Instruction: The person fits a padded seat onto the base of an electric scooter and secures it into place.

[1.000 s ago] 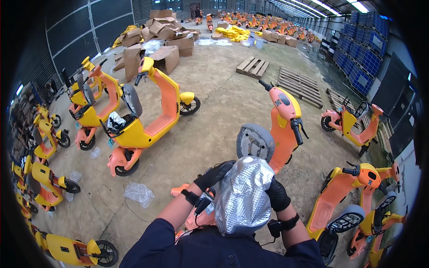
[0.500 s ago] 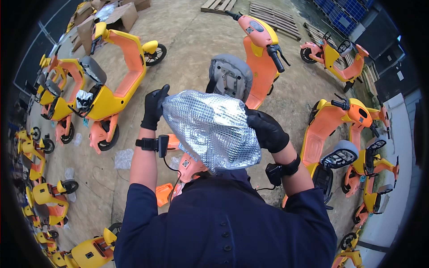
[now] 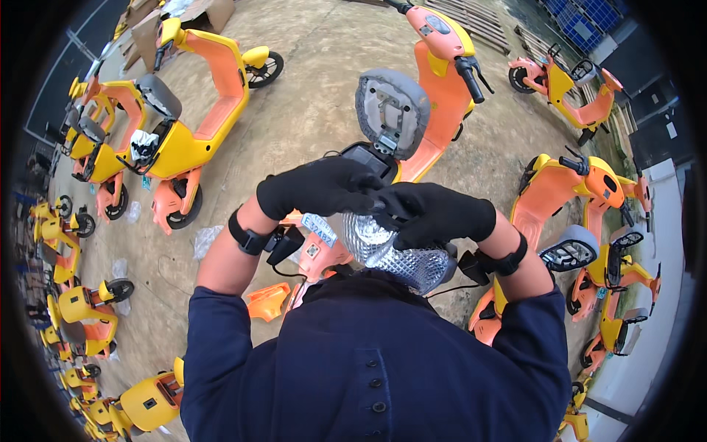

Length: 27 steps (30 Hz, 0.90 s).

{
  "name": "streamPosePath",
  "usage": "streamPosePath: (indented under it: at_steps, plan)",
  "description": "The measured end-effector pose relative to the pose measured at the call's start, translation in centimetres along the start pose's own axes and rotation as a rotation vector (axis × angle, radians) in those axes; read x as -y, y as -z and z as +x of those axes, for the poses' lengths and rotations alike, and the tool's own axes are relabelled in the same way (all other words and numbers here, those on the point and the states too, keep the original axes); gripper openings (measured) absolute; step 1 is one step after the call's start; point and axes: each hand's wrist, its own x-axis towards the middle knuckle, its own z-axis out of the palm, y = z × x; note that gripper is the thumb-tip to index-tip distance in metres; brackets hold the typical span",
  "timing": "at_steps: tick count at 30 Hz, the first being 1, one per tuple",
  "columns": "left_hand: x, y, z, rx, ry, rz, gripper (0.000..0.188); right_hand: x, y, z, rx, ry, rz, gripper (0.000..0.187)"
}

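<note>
My left hand [image 3: 320, 188] and my right hand [image 3: 438, 215], both in black gloves, meet in front of my chest, fingers bent and touching. From under them hangs a silver foil bag [image 3: 412, 264] with a dimpled, quilted surface. Its gathered upper edge appears pinched between my fingers, which hide most of it. Just beyond stands an orange and yellow scooter [image 3: 434, 121] with its grey seat [image 3: 392, 114] tipped up, the underside facing me. Below the raised seat is a dark storage opening [image 3: 362, 158], partly covered by my left hand.
An orange scooter part with a blue-white plate [image 3: 318, 254] sits close under my arms, beside a loose orange panel [image 3: 266, 300]. More scooters stand at left [image 3: 195, 140] and right [image 3: 560, 195]. Cardboard boxes [image 3: 195, 26] and wooden pallets [image 3: 471, 22] lie at the back.
My hands have come together from the bag's two sides. The foil bag, spread wide before, now hangs lower and narrower, bunched beneath them. The view has shifted slightly.
</note>
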Motion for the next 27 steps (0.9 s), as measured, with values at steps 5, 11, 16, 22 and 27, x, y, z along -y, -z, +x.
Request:
streamPosePath:
  at_steps: [5, 11, 16, 22, 27]
  plan:
    - [0.8, -0.8, 0.3, -0.212, -0.035, -0.106, 0.022, -0.8, -1.7, -1.7, -0.422, 0.177, -0.239, 0.085]
    - [2.5, -0.9, -0.4, -0.456, -0.123, -0.471, 0.024, -5.4, -0.9, -2.7, -0.598, 0.225, -0.596, 0.06]
    - [1.5, -0.4, -1.2, -0.584, -0.169, -0.566, 0.025, -5.0, -1.5, -2.0, -0.762, 0.321, -0.329, 0.015]
    - [4.4, 0.0, -3.8, -1.058, -0.163, -0.125, 0.026, -3.4, -0.8, -3.3, -0.781, 0.347, -0.504, 0.014]
    - [4.3, 0.3, -4.3, -0.312, 0.035, -0.518, 0.075, -4.3, 1.3, -2.7, -0.903, 0.309, -0.013, 0.008]
